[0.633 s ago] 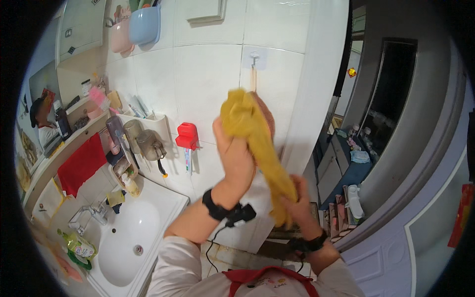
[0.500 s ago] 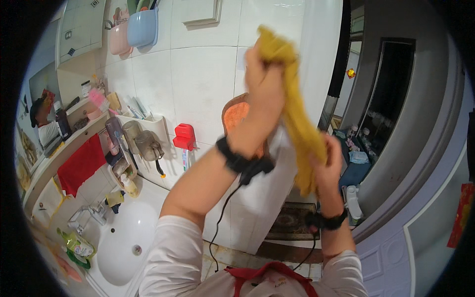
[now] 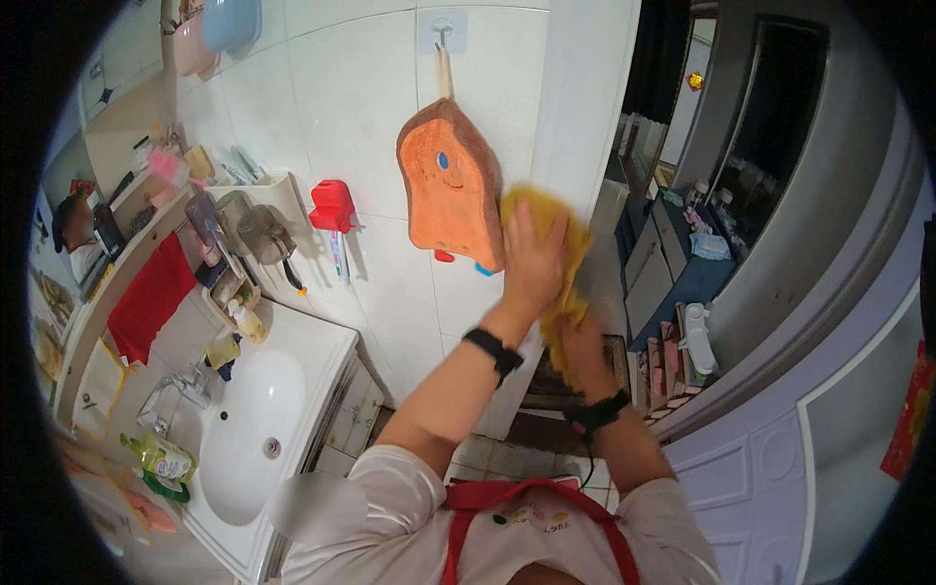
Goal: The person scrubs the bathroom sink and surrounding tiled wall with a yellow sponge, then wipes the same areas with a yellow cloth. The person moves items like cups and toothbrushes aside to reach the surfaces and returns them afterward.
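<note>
Yellow cloth (image 3: 575, 242) is held in both hands (image 3: 533, 268), while a white wall holder (image 3: 283, 198) contains slim items (image 3: 246, 166).

The yellow cloth (image 3: 577, 244) is blurred along its edges, and part of it is covered by the left hand (image 3: 534, 263). The right hand (image 3: 585, 353) is smeared as well, and the placing of its fingers cannot be told. The floor mat (image 3: 618, 357) is partly hidden by that hand. The blue wall holder (image 3: 232, 19) is cut off by the top edge, the red paper hanging (image 3: 907, 414) by the dark right rim.
</note>
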Action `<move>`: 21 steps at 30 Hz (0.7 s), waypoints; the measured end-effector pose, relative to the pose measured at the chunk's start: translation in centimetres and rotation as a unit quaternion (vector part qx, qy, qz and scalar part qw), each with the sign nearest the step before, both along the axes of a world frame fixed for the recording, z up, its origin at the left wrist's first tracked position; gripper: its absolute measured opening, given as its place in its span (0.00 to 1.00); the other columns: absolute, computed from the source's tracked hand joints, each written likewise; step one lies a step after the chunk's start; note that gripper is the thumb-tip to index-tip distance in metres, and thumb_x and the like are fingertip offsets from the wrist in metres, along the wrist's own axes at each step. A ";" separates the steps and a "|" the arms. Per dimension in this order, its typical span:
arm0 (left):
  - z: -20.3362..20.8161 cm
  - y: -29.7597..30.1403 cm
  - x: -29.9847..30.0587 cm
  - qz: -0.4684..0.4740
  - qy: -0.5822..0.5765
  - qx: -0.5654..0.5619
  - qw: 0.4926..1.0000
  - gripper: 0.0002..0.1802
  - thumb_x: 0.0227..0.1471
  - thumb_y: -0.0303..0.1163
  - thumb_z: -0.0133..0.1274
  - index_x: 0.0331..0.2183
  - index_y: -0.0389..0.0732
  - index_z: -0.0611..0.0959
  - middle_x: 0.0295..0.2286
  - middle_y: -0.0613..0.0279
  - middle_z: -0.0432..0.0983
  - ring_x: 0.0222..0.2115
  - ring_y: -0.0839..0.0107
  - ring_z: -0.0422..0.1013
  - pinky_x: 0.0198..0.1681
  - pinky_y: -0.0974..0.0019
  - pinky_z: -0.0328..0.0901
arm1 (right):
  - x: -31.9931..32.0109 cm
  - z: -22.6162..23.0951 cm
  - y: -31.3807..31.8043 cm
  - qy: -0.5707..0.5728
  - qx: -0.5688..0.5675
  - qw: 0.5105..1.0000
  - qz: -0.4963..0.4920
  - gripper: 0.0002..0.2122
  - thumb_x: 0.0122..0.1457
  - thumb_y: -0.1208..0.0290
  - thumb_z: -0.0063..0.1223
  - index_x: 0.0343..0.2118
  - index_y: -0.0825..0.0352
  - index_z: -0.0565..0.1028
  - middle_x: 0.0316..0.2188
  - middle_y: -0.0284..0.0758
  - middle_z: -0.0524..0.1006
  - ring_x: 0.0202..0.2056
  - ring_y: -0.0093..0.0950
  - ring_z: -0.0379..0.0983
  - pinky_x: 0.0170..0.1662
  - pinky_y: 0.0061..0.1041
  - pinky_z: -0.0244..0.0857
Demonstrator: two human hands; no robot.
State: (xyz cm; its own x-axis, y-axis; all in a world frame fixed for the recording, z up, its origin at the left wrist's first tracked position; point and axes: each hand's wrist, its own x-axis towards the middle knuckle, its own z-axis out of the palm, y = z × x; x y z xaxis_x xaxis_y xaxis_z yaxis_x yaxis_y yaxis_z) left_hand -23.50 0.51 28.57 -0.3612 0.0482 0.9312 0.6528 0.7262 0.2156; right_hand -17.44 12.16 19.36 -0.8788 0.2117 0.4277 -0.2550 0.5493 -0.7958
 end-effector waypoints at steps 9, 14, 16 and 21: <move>-26.2 -4.3 5.7 -0.267 -0.421 0.261 0.827 0.23 0.55 0.28 0.44 0.53 0.40 0.67 0.52 0.46 0.58 0.51 0.56 0.57 0.54 0.63 0.53 | 6.0 -11.6 -3.3 -0.289 0.010 0.936 0.201 0.17 0.54 0.64 0.53 0.44 0.69 0.71 0.36 0.37 0.76 0.36 0.27 0.71 0.40 0.27 0.64; -21.7 -9.5 10.1 -0.207 -0.408 0.490 0.743 0.15 0.53 0.21 0.45 0.44 0.35 0.76 0.40 0.54 0.72 0.40 0.66 0.69 0.44 0.69 0.63 | 7.5 -4.6 -5.1 -0.281 0.016 0.895 0.347 0.20 0.52 0.64 0.56 0.45 0.70 0.68 0.35 0.41 0.75 0.38 0.29 0.71 0.43 0.29 0.64; -15.3 -12.1 10.5 -0.152 -0.285 0.403 0.856 0.15 0.52 0.19 0.46 0.44 0.34 0.75 0.39 0.53 0.72 0.39 0.67 0.69 0.43 0.69 0.63 | 8.6 0.3 -5.9 -0.234 -0.028 0.881 0.410 0.22 0.51 0.67 0.57 0.47 0.71 0.66 0.38 0.41 0.73 0.40 0.29 0.70 0.45 0.29 0.63; 4.6 -19.3 7.7 -0.150 -0.025 0.215 0.965 0.26 0.53 0.29 0.44 0.53 0.27 0.63 0.56 0.42 0.52 0.59 0.53 0.49 0.59 0.62 0.46 | 9.8 15.5 -8.3 0.007 0.014 0.902 0.431 0.24 0.50 0.73 0.56 0.50 0.70 0.63 0.43 0.42 0.68 0.46 0.33 0.66 0.49 0.29 0.61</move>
